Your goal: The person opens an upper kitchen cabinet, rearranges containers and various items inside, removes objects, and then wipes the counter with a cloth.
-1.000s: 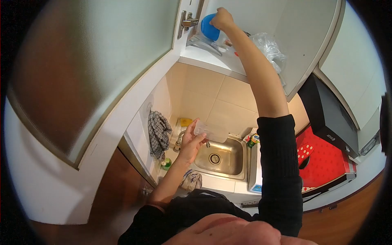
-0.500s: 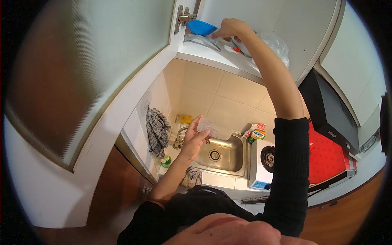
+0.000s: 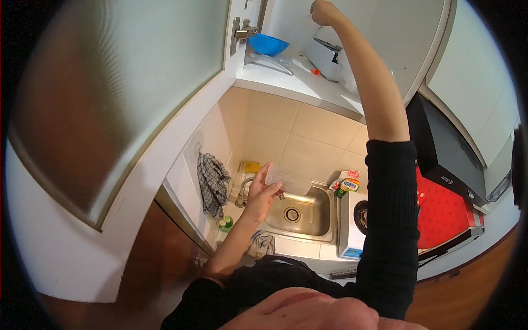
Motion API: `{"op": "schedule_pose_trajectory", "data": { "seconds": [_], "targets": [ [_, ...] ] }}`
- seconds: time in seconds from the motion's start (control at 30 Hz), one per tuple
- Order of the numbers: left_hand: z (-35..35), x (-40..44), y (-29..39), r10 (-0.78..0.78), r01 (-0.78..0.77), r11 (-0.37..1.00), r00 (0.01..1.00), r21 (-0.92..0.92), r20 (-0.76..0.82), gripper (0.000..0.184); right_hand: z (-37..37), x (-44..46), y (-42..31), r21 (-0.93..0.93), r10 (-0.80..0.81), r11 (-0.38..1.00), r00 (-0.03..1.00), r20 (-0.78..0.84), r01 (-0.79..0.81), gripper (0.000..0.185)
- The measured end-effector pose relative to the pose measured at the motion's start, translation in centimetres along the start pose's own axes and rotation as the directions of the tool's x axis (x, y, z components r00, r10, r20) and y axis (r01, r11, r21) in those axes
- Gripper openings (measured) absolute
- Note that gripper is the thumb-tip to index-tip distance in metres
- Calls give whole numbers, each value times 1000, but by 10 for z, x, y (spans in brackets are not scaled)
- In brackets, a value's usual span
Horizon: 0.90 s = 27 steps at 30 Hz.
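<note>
My left hand (image 3: pixel 264 193) grips a clear plastic container (image 3: pixel 287 180) by its near end, above the sink (image 3: pixel 333 220). My right hand (image 3: pixel 325 13) is raised high inside the open wall cabinet, its fingers curled together. What they hold, if anything, I cannot make out. Below it on the shelf (image 3: pixel 308 91) are a blue bowl (image 3: pixel 268 45), a white box-like object (image 3: pixel 322 58), a small orange piece (image 3: pixel 315 71) and a crumpled clear plastic bag (image 3: pixel 347 74), partly behind my right forearm.
The frosted cabinet door (image 3: pixel 159 71) stands open at left. A checked cloth (image 3: pixel 213 184) hangs on the side wall. Beside the sink are a faucet (image 3: pixel 242 192), a yellow sponge (image 3: pixel 252 166), a green bottle (image 3: pixel 226 223), a stove (image 3: pixel 351 220) and colourful packets (image 3: pixel 347 184). A black range hood (image 3: pixel 445 151) juts out at right.
My right hand has risen from beside the blue bowl to higher in the cabinet, uncovering the white box-like object. My left hand keeps its hold on the container.
</note>
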<state>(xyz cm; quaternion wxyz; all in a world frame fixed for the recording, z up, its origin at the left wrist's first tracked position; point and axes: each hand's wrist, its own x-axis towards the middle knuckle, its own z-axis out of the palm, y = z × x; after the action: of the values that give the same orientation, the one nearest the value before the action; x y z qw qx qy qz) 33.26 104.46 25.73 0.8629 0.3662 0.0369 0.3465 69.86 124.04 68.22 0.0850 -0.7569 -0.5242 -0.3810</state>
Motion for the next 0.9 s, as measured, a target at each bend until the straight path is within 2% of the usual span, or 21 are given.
{"op": "schedule_pose_trajectory", "data": {
  "seconds": [0.07, 0.13, 0.17, 0.2, 0.3, 0.4, 0.5, 0.6, 0.8, 0.9],
  "targets": [
    [-3, -2, 1, 1, -1, 1000, 1000, 5, -12, 67, 38, 42, 28, 15, -180, 984, 984, -14, 180, 32],
    [-6, -2, 2, 4, -4, 1000, 1000, 13, -23, 67, -13, 2, -5, 127, -158, 979, 987, -41, 162, 23],
    [-7, -2, 4, 6, -5, 1000, 1000, 10, -25, 66, -38, -20, -25, 184, -146, 971, 988, -53, 154, 27],
    [-7, -2, 6, 6, -6, 1000, 1000, 8, -28, 66, -45, -19, -30, 193, -107, 977, 992, 63, 93, 31],
    [-14, -1, 5, 2, -1, 1000, 997, 7, -77, 65, -31, -6, -31, 209, -68, 976, 998, 7, 65, 31],
    [-17, 0, 5, -2, 3, 1000, 994, 14, -105, 64, -26, 2, -37, 124, 9, 992, 1000, -2, -8, 35],
    [-18, 0, 2, 0, 2, 1000, 993, 14, -119, 63, -29, -3, -47, 202, -10, 979, 1000, 29, 4, 43],
    [-21, 1, -2, 1, 2, 1000, 992, 24, -127, 63, -16, 3, -51, 294, -23, 956, 1000, -21, 28, 48],
    [-22, 0, -5, -10, 14, 1000, 991, 27, -137, 63, 12, 40, -29, 228, -30, 972, 992, -125, 58, 61],
    [-19, 1, -6, -11, 14, 1000, 992, 27, -124, 64, -27, 15, -34, 278, 51, 960, 997, -52, -35, 41]
  ]
}}
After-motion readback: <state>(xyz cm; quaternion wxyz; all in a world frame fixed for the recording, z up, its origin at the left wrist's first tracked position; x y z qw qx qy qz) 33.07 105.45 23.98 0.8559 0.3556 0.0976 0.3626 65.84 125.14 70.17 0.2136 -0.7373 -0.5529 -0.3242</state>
